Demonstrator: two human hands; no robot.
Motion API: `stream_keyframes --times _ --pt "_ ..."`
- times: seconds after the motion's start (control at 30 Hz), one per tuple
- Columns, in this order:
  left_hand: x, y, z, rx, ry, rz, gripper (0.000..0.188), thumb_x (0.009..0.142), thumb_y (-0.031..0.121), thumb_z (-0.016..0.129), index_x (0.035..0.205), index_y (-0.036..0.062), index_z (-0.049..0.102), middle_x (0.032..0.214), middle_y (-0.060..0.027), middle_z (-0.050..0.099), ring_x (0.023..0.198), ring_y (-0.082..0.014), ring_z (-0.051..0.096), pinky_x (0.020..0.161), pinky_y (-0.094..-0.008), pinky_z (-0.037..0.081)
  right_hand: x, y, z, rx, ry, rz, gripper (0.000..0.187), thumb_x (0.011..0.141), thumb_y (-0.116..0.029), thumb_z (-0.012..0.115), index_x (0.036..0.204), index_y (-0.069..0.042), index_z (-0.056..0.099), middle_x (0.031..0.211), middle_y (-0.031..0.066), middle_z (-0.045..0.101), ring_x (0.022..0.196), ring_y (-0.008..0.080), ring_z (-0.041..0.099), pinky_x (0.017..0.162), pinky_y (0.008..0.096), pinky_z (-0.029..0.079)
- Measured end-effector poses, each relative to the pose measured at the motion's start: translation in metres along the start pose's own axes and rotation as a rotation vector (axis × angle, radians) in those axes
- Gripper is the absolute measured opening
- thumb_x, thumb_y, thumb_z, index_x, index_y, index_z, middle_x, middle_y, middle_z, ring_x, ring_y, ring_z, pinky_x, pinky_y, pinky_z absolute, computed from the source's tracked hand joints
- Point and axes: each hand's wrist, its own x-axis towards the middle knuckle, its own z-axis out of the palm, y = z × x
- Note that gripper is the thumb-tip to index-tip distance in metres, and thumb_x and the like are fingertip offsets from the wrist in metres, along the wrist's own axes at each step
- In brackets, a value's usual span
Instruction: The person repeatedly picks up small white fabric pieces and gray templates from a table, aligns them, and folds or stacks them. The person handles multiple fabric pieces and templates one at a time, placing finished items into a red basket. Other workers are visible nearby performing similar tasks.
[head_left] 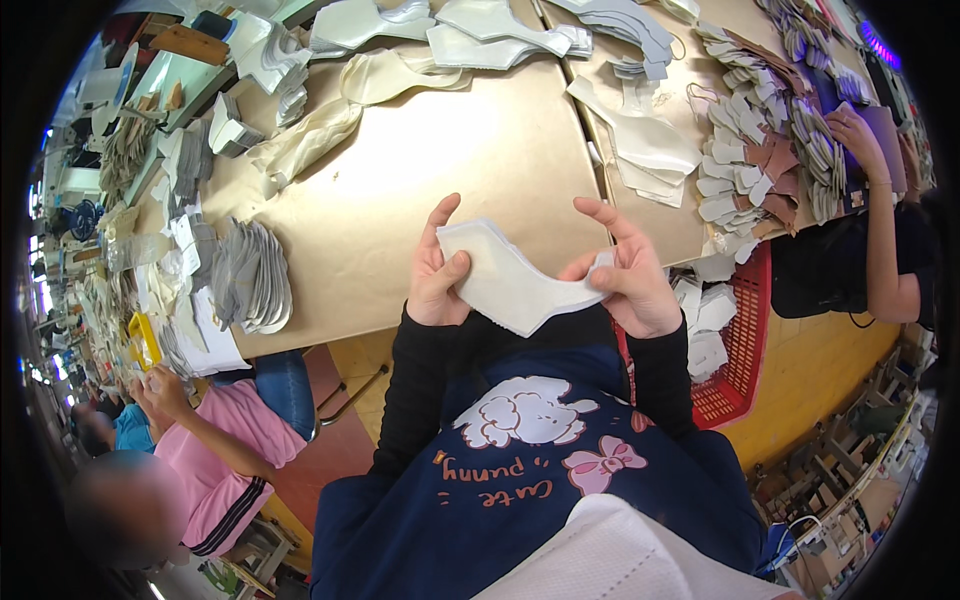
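A pale, curved shoe-upper piece [500, 270] hangs between my two hands above the table's near edge. It is broad at the left, with a pointed lower corner, and narrows toward the right. My left hand [437, 280] pinches the broad end, thumb on top of the surface and index finger stretched up behind it. At the narrow end, my right hand [640, 285] grips the tip between thumb and fingers, its index finger raised. Part of each hand's fingers is hidden behind the piece.
Stacked white pieces [645, 150] lie right of the table [470, 140] seam, cream pieces [315, 140] farther left, and grey pieces [250, 275] near the left edge. A red basket [745, 350] with white pieces stands at my right. Co-workers sit on both sides; one wears a pink shirt [215, 450].
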Motion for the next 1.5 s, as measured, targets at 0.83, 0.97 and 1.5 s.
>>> stream_keyframes --times 0.83,0.97,1.5 --pt "0.011 -0.008 0.009 0.077 0.039 -0.176 0.061 0.092 0.001 0.066 0.146 0.0068 0.037 0.111 -0.0147 0.069 0.098 -0.0189 0.069 0.085 -0.0330 0.057 0.013 -0.025 -0.020 -0.518 -0.538 0.339 0.022 0.097 -0.016 0.067 0.105 0.003 0.071 0.083 0.0024 0.072 0.074 0.0056 0.061 0.067 0.0221 0.045" --pt "0.011 -0.013 0.011 0.093 0.153 -0.174 0.060 0.093 0.002 0.066 0.145 0.0067 0.037 0.112 -0.0144 0.068 0.098 -0.0188 0.069 0.084 -0.0328 0.057 0.009 -0.023 -0.015 -0.596 -0.469 0.326 0.020 0.098 -0.015 0.064 0.103 0.004 0.071 0.074 0.0008 0.067 0.068 0.0049 0.058 0.063 0.0209 0.044" --pt "0.003 0.013 0.037 0.481 0.164 0.015 0.074 0.089 0.002 0.072 0.151 0.0042 0.031 0.102 -0.0178 0.071 0.093 -0.0211 0.071 0.081 -0.0329 0.057 0.014 -0.013 -0.016 -1.332 -0.254 -0.566 0.075 0.091 -0.049 0.065 0.145 -0.001 0.047 0.116 0.0152 0.069 0.107 0.0281 0.066 0.094 0.0381 0.048"
